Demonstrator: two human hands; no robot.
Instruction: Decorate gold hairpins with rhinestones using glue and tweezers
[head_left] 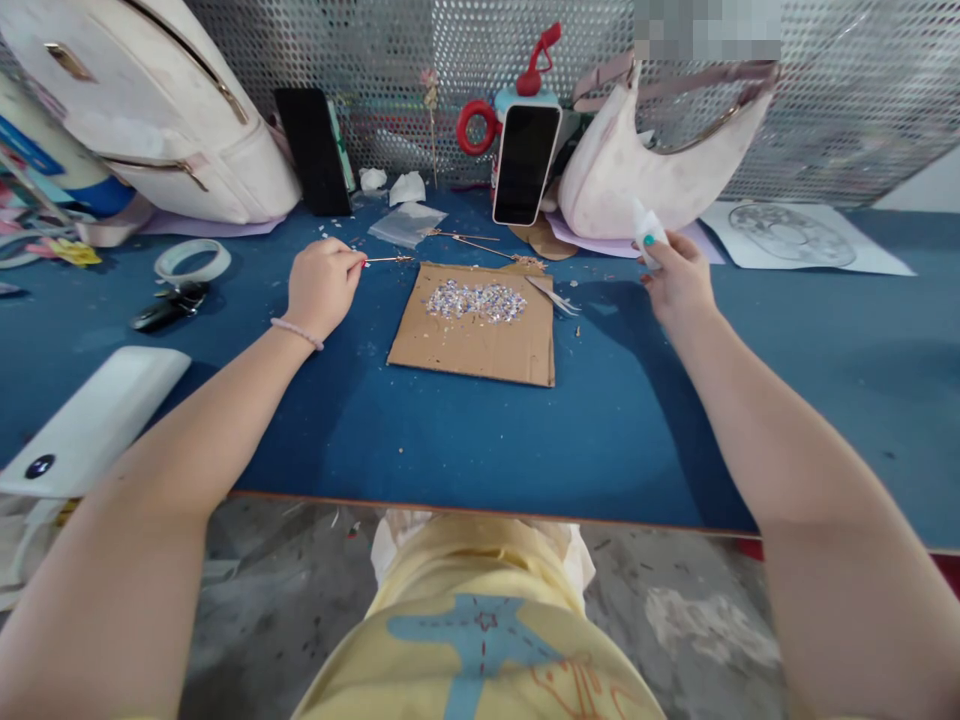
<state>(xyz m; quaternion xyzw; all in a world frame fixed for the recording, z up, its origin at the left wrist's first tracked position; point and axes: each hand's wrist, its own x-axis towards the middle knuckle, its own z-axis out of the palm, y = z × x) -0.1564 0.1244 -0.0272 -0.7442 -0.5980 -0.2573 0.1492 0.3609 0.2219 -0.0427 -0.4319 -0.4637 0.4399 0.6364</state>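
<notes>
Our left hand [321,288], left of centre in the frame, was closed in a pinch around a thin metal stick [386,260], whose tip pointed right toward the upper left corner of a cardboard sheet [480,345]. Our right hand [677,282], right of centre, gripped a small white tube [646,230] between thumb and fingers, raised above the blue table [637,420] and apart from the cardboard. At the middle of the frame the cardboard lay flat, carrying a heap of small sparkling stones [476,301] on its upper half. A pair of tweezers [551,295] rested across its upper right edge, and two more thin sticks [469,242] lay just above it.

We judged that we were at the picking stage: tool in one hand, what looked like glue in the other, neither touching the stones. A next move would have called for a light, steady tip placed on a single stone without scattering the heap.

Further out, a phone [526,163] leaned upright at the upper middle, a pale handbag [645,170] to its right, a white backpack [172,110] at upper left, a tape roll [192,260] below it, and a white power bank [90,415] at the left edge.
</notes>
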